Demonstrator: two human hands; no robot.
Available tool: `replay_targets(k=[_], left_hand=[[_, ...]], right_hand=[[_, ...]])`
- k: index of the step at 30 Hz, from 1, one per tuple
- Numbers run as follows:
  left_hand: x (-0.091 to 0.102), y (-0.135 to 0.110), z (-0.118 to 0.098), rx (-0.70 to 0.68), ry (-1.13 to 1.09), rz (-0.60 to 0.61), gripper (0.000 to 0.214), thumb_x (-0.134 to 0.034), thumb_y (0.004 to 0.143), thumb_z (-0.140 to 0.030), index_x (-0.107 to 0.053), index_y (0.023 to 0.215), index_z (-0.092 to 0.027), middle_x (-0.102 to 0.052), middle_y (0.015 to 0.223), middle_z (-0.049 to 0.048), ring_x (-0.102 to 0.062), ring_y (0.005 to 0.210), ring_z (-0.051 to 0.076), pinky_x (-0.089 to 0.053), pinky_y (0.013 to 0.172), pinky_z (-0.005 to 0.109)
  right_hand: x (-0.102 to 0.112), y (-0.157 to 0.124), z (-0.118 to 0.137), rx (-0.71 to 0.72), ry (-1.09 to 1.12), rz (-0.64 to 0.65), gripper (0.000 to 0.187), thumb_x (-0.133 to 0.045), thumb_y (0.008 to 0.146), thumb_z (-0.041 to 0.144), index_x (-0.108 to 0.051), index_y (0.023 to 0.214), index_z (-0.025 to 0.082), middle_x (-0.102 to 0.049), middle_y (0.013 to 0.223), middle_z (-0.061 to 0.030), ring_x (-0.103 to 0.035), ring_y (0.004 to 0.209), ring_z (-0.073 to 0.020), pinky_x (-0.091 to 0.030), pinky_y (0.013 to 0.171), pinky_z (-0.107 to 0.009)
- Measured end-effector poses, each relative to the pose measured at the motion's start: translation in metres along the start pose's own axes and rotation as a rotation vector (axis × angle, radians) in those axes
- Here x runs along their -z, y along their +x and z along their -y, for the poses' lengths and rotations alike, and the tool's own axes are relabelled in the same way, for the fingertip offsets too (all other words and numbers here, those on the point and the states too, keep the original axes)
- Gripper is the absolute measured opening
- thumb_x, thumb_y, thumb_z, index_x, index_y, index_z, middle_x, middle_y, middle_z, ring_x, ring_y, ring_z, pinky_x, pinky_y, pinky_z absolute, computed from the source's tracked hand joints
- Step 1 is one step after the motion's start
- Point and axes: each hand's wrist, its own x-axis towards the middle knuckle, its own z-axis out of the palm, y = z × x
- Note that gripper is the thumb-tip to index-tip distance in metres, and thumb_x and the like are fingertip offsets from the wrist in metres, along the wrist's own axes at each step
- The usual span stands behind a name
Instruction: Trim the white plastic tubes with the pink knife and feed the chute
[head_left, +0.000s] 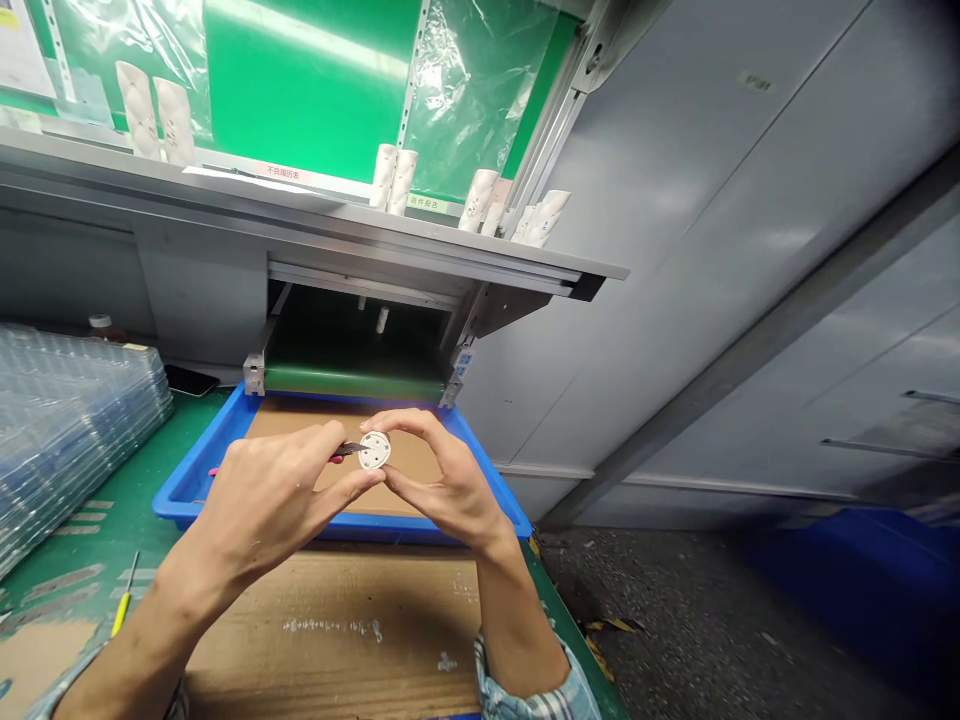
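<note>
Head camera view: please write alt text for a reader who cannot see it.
Over a blue tray, the right hand holds a small white disc, and the left hand holds a dark-tipped, pink-handled tool at its edge. Clear plastic trays are stacked on the green bench at left, and white cylindrical parts stand on a shelf above.

You are working over a blue tray lined with brown cardboard. In the centre of the frame, a white disc is showing grey marks, and a black tool is showing a pink handle beside it. At the bottom right, your sleeve is showing a blue-and-white check. Across the upper left, a green board is glowing behind white cylinders patterned in grey, while a green mat is covering the surface.
</note>
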Motion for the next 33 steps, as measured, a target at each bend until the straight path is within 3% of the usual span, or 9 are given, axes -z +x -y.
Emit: replay_targets(k=[8,11,17,22,26,33], left_hand=[[0.0016,-0.0023,-0.0036,-0.029,0.084,-0.028,0.060,-0.027,0.119,-0.056,-0.057,0.080,-0.022,-0.065,0.064,-0.0019,-0.062,0.048,0.016,-0.026,0.049,0.032],[-0.0001,-0.0037,-0.0031,-0.021,0.071,-0.021,0.056,-0.030,0.118,-0.058,-0.061,0.088,-0.022,-0.071,0.070,-0.0015,-0.067,0.053,0.017,-0.028,0.050,0.032],[0.0001,-0.0040,-0.0044,-0.045,0.101,-0.075,0.058,-0.029,0.119,-0.054,-0.051,0.076,-0.023,-0.057,0.058,-0.0043,-0.054,0.045,0.013,-0.025,0.049,0.032],[-0.0011,-0.0027,-0.0039,-0.051,0.057,-0.084,0.055,-0.032,0.120,-0.051,-0.052,0.077,-0.023,-0.057,0.060,-0.0042,-0.055,0.048,0.013,-0.025,0.051,0.032],[-0.0021,-0.0028,-0.0039,-0.011,0.011,-0.060,0.052,-0.032,0.119,-0.053,-0.058,0.086,-0.023,-0.064,0.065,-0.0040,-0.060,0.051,0.015,-0.027,0.051,0.033],[-0.0006,-0.0051,-0.0062,-0.031,0.015,-0.012,0.054,-0.029,0.120,-0.050,-0.051,0.078,-0.024,-0.059,0.062,-0.0037,-0.056,0.047,0.015,-0.024,0.050,0.034]], right_hand=[[-0.0020,0.0023,0.0017,0.161,-0.114,-0.074,0.030,-0.077,0.101,0.015,-0.067,0.128,0.026,-0.077,0.116,-0.0065,-0.075,0.107,-0.0219,-0.064,0.093,-0.035],[-0.0035,0.0018,0.0029,0.177,-0.145,-0.105,0.029,-0.078,0.101,0.015,-0.067,0.126,0.027,-0.077,0.114,-0.0059,-0.074,0.105,-0.0216,-0.064,0.093,-0.035],[-0.0054,0.0011,0.0055,0.211,-0.207,-0.141,0.029,-0.076,0.102,0.014,-0.066,0.126,0.026,-0.076,0.114,-0.0060,-0.074,0.103,-0.0206,-0.063,0.093,-0.034],[-0.0066,0.0001,0.0050,0.206,-0.229,-0.160,0.031,-0.076,0.102,0.013,-0.065,0.127,0.026,-0.077,0.114,-0.0058,-0.074,0.104,-0.0213,-0.063,0.093,-0.034],[-0.0074,-0.0001,0.0059,0.211,-0.249,-0.178,0.030,-0.076,0.101,0.013,-0.064,0.125,0.026,-0.076,0.112,-0.0054,-0.074,0.101,-0.0211,-0.062,0.090,-0.034],[-0.0086,-0.0002,0.0068,0.233,-0.322,-0.210,0.031,-0.077,0.099,0.008,-0.062,0.121,0.026,-0.074,0.108,-0.0051,-0.071,0.095,-0.0207,-0.062,0.085,-0.034]])
